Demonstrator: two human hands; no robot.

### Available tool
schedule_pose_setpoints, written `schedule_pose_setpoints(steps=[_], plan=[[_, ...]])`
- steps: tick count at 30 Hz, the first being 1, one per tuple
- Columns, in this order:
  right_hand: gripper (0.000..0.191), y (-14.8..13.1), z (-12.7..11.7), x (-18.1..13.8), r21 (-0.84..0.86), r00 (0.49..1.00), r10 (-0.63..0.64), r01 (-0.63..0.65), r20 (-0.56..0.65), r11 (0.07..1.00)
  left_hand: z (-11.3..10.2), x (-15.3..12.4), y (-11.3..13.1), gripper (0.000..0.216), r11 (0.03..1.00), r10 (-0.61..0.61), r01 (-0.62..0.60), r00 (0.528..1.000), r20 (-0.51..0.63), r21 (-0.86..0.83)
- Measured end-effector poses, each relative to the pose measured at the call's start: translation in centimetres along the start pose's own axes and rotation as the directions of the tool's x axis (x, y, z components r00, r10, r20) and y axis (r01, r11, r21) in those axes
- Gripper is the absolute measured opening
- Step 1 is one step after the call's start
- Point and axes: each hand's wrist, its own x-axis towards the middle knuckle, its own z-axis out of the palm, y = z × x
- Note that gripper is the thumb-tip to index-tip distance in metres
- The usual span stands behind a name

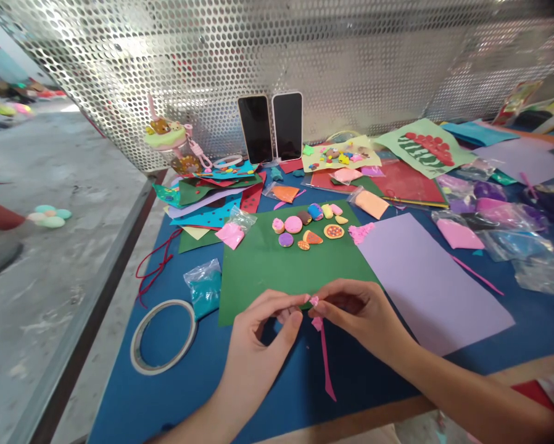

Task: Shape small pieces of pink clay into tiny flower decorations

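Both hands meet above the near edge of the green sheet (268, 271). The left hand (258, 336) and the right hand (360, 311) are closed to a pinch, and their fingertips together hold a pink bit (314, 300), small, soft-looking and like clay. The other fingers are curled in loosely. Just under the pinch a thin pink stick (326, 361) lies on the blue table (175, 394); a pink lump sits at its upper end and it points toward the person. The green sheet is flat, matte paper. At its far part lie small clay pieces (305, 226), round, triangular and oval, in pink, orange and purple, some with dots. To the right, touching the green sheet, lies a lilac sheet (425, 277), smooth and rectangular. To the left of the hands is a tape ring (163, 336), pale and thin, and beside it a clear bag (205, 285) with teal material inside. A red string (154, 268) curls near the table's left edge. More clear bags with coloured clay lie to the right, and a pile of cut coloured papers at the far left. Behind, two dark phones (271, 127) stand upright against a perforated metal panel (351, 55). Nothing lies between the hands and the clay pieces.
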Motion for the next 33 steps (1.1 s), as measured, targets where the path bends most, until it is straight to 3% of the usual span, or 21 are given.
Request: schedule_pose_setpoints(steps=[8,33], plan=[[0.006,-0.23,-0.04,-0.23,-0.171,0.998,-0.057,0.051,-0.031,0.984,-0.14,-0.10,0.43,0.014,0.997,-0.071,0.071,0.997,0.022,-0.009],[0.003,-0.23,0.35,0.05,-0.183,0.985,-0.165,0.154,-0.046,0.971,0.07,-0.55,0.08,0.021,0.999,-0.043,0.043,0.999,0.007,0.028]])
